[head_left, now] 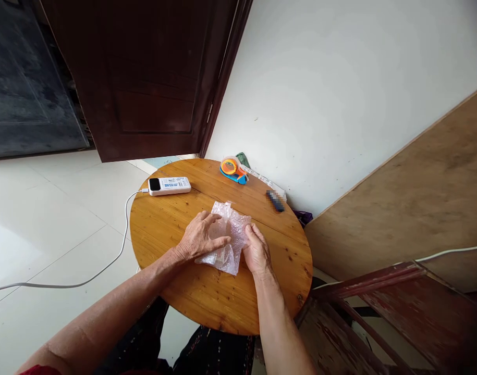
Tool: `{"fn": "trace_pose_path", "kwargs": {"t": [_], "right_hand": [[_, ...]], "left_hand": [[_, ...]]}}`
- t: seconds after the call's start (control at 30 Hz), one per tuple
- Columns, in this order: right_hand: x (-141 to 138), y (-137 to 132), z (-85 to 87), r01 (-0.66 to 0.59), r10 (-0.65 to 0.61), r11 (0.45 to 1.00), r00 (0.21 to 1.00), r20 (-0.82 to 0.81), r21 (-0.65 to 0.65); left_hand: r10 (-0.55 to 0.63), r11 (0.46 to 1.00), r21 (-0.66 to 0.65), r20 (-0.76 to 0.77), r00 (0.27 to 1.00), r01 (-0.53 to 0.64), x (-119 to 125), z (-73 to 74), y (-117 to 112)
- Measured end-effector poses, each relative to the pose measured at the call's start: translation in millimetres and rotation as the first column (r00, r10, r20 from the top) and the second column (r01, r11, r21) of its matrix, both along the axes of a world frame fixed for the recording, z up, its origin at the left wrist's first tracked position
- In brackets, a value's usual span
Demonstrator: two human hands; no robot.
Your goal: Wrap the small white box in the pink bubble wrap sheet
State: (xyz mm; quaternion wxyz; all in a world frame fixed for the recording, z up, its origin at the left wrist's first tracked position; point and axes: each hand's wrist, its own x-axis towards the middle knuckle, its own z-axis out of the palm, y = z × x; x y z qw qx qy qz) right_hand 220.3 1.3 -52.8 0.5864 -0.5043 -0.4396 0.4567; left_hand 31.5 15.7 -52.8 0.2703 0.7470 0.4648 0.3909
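A sheet of clear, pinkish bubble wrap [238, 229] lies folded on the round wooden table in front of me. Something pale shows through its lower left part, too blurred to name. My left hand [203, 234] rests over the wrap's left side, thumb and fingers spread apart. At the right edge, my right hand [256, 248] pinches the bubble wrap between thumb and fingers.
On the round table [163, 229] stand a white power bank-like device [170, 186] with a cable [125, 224], an orange and blue tape dispenser [233, 169] and a blurred dark object [276, 200]. A wall [320, 104] and a dark door [152, 78] stand behind. Right is a reddish wooden frame [379, 278].
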Motion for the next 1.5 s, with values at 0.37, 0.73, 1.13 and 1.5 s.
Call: {"fn": "trace_pose_path", "kwargs": {"t": [0.37, 0.73, 1.13, 1.5], "right_hand": [[-5.3, 3.5, 2.9, -0.085, 0.084, 0.996, 0.969, -0.231, 0.005], [25.3, 17.6, -17.4, 0.353, -0.36, 0.933, 0.913, 0.19, 0.072], [33.3, 31.7, -20.2, 0.449, -0.491, 0.871, 0.782, 0.383, 0.2], [5.0, -15.9, 31.3, -0.239, 0.124, 0.963, 0.801, 0.585, 0.123]], "left_hand": [[0.055, 0.946, -0.305, 0.49, 0.87, 0.112, 1.7, 6.9, 9.8], [0.306, 0.854, -0.52, 0.522, 0.796, 0.013, -24.8, 18.2, 59.9], [0.273, 0.959, 0.068, 0.065, 0.96, -0.277, -25.1, 26.5, 46.1], [-0.271, 0.949, 0.091, -0.244, 0.931, 0.301, -38.9, 31.5, 0.2]]}}
